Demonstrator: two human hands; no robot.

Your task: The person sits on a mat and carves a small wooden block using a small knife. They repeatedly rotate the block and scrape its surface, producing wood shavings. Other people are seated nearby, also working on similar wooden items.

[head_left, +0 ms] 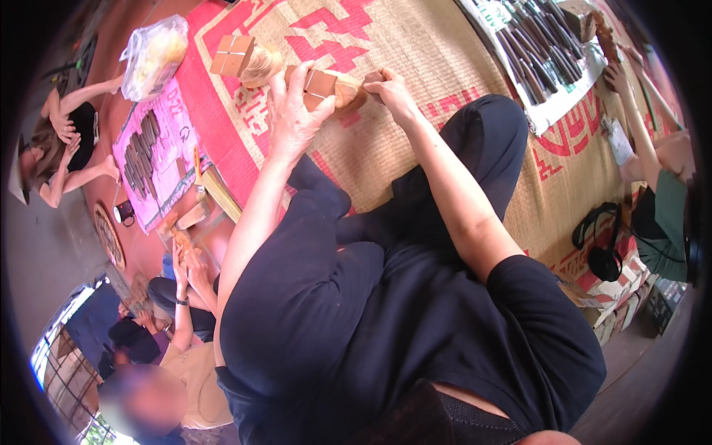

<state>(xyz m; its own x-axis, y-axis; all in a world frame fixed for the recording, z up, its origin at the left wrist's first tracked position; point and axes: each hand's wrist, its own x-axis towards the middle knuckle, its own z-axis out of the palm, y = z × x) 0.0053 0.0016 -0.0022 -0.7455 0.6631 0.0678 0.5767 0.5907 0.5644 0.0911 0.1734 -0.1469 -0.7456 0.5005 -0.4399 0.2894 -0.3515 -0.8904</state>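
Note:
My left hand (293,115) is closed around a small brown block (320,86), its thumb on the near side and its fingers over the far left. A thin white band crosses the block. Beside it, at the right, lies a rounded pale wooden piece (345,90); whether the two are joined I cannot tell. At that piece's right end my right hand (391,90) pinches with thumb and forefinger, and what is between them is too small to make out. Just beyond my left hand, a similar brown block (232,55) with white bands rests against another pale wooden piece (261,65).
A red-patterned woven mat (415,44) lies under the work. Dark sticks (538,52) lie on a white sheet at far right, with more sticks (142,152) on a pink sheet at left. A plastic bag (156,55) stands far left. Other people sit on both sides.

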